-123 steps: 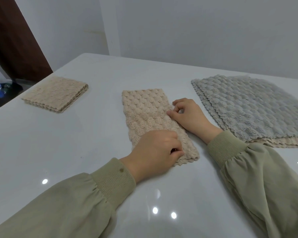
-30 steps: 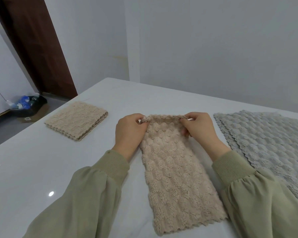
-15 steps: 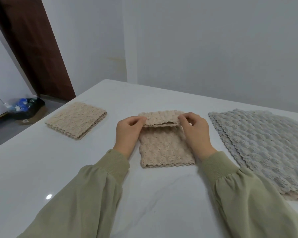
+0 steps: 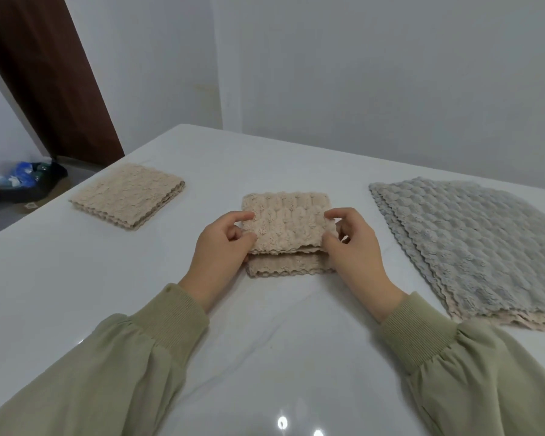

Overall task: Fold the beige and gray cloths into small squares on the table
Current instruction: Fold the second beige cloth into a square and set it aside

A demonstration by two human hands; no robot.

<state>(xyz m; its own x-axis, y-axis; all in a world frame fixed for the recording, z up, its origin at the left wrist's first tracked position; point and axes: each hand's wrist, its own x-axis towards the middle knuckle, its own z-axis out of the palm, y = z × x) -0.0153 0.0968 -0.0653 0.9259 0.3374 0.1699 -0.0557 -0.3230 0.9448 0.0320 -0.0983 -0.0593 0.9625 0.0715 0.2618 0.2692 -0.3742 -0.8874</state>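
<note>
Where the white glossy worktop (image 4: 76, 278) ends, pale gray walls (image 4: 390, 73) rise. A brown door (image 4: 44, 73) stands far left, and a dark bin (image 4: 22, 180) sits on the floor by it. On the worktop, a folded beige square (image 4: 126, 195) lies at left. At right, the gray cloth (image 4: 472, 247) lies flat over a second beige cloth (image 4: 516, 324). At centre is the beige cloth (image 4: 287, 225), doubled over, its top layer stopping short of the lower near edge. The left hand (image 4: 221, 250) and right hand (image 4: 356, 250) each pinch one side edge of the top layer between thumb and fingers.
</note>
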